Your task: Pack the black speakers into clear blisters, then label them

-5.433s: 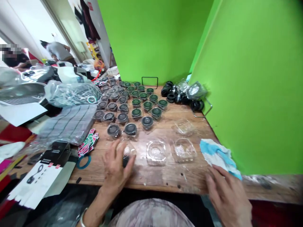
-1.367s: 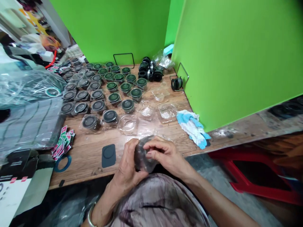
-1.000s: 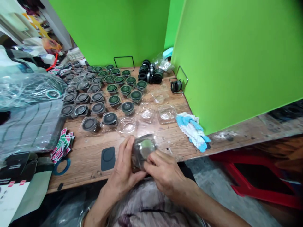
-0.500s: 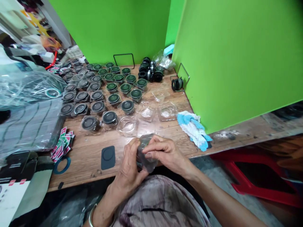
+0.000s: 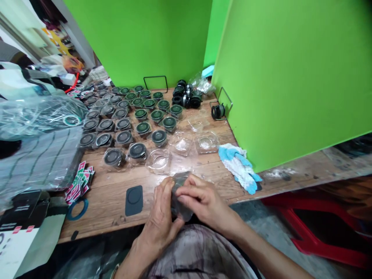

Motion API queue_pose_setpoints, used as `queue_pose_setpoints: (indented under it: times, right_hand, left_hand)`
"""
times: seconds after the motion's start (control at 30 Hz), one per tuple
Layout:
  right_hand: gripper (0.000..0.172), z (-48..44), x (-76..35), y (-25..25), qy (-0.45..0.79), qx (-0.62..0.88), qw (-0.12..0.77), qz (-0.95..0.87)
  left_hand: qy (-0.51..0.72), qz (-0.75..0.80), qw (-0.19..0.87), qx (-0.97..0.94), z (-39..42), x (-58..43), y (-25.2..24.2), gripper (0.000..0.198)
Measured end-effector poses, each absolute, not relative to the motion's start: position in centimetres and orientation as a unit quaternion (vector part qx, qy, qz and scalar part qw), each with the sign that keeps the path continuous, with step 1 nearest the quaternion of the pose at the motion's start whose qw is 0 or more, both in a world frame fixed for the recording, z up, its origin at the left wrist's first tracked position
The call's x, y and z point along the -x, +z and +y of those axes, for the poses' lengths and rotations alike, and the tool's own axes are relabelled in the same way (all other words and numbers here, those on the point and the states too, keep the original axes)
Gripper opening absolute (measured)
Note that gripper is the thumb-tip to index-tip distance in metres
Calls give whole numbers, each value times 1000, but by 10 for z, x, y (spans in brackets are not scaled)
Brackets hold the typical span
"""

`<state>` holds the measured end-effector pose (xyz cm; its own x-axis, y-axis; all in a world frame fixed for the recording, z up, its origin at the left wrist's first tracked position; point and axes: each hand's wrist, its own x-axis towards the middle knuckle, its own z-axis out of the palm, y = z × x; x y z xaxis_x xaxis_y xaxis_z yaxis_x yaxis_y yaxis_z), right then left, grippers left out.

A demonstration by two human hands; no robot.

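In front of my lap is a see-through plastic clamshell (image 5: 183, 209), with something dark showing through it. My left hand (image 5: 159, 211) wraps around its left side, thumb along the lower edge. My right hand (image 5: 205, 199) pinches its upper face with bent fingers. Just beyond the hands lie empty clear clamshells (image 5: 158, 161). To their left, several rows of packed clamshells with round dark discs (image 5: 137, 151) cover the table. A flat dark grey card with a ring mark (image 5: 134, 200) rests left of my left hand.
Green panels (image 5: 139, 42) stand at the back and right. Round black parts (image 5: 186, 97) are heaped by the back panel. A blue-and-white cloth (image 5: 240, 166) lies near the right edge. Left are printed labels (image 5: 80, 184), a blue tape ring (image 5: 78, 209) and a plastic-wrapped stack (image 5: 40, 155).
The head view has tilted a little, so the table sits lower in the picture. Both hands stay on the clamshell; my right fingers have shifted slightly on its face.
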<state>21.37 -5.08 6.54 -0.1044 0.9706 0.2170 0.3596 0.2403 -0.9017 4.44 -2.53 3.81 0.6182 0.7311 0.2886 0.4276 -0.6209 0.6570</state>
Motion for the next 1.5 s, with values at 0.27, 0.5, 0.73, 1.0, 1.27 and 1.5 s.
queue_pose_setpoints:
  times: [0.27, 0.5, 0.73, 1.0, 1.27, 1.5]
  right_hand:
    - [14, -72, -183, 72, 82, 542, 291, -784]
    - [19, -67, -218, 94, 54, 566, 449, -689]
    - [13, -61, -218, 83, 93, 588, 392, -701]
    - [9, -63, -189, 58, 377, 444, 480, -656]
    - [21, -55, -196, 55, 157, 398, 433, -794]
    - [23, -61, -189, 56, 106, 350, 469, -804]
  left_hand:
    - [346, 376, 433, -742, -37, -42, 58, 52]
    - [467, 517, 536, -477, -20, -2, 46, 39]
    - [464, 472, 552, -507, -44, -14, 47, 47]
    - [426, 389, 565, -590, -55, -32, 46, 50]
    - [444, 413, 500, -618, -63, -39, 46, 59]
    - [520, 484, 440, -549, -78, -30, 74, 51]
